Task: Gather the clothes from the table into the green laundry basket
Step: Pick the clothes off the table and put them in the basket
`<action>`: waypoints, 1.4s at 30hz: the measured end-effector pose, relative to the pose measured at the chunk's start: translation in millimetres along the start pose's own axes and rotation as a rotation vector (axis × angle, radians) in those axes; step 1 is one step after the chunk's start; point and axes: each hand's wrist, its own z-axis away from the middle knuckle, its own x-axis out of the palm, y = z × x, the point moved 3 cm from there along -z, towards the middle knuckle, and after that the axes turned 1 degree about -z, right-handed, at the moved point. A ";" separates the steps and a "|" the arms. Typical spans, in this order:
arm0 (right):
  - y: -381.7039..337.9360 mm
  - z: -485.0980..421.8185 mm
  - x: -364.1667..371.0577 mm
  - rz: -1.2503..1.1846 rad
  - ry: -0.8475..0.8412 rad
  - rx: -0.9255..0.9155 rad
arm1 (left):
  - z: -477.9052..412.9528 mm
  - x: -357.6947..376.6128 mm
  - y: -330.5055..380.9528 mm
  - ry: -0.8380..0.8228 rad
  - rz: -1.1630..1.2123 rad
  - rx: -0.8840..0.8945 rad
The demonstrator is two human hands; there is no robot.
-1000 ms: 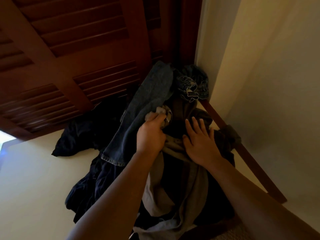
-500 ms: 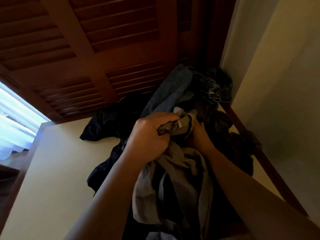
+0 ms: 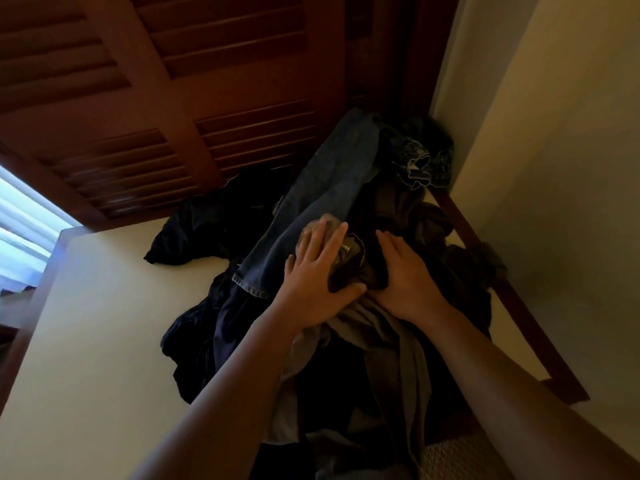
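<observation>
I have the left hand [image 3: 317, 282] and right hand [image 3: 405, 282] spread flat, fingers straight, pressing the heap of dark, limp clothes [image 3: 221, 327] on the cream table [image 3: 86, 341]. Soft, light, floppy, I judge; I'd scoop under the 2 sides, bunching the blue denim jeans [image 3: 329, 188] in

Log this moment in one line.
left hand: fingers flat on clothes pile | right hand: flat on pile | table: clothes ungathered | green basket: unseen
</observation>
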 end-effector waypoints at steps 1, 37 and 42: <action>7.3 0.9 1.4 0.084 -0.029 0.028 | -1.4 5.6 0.5 -0.086 -0.010 -0.004; -130.9 172.4 158.5 0.274 -0.081 -0.242 | 300.2 -25.9 -84.4 0.404 -0.116 -0.269; -153.1 159.7 163.3 0.268 -0.135 -0.263 | 345.7 -81.7 -125.0 0.594 -0.179 -0.409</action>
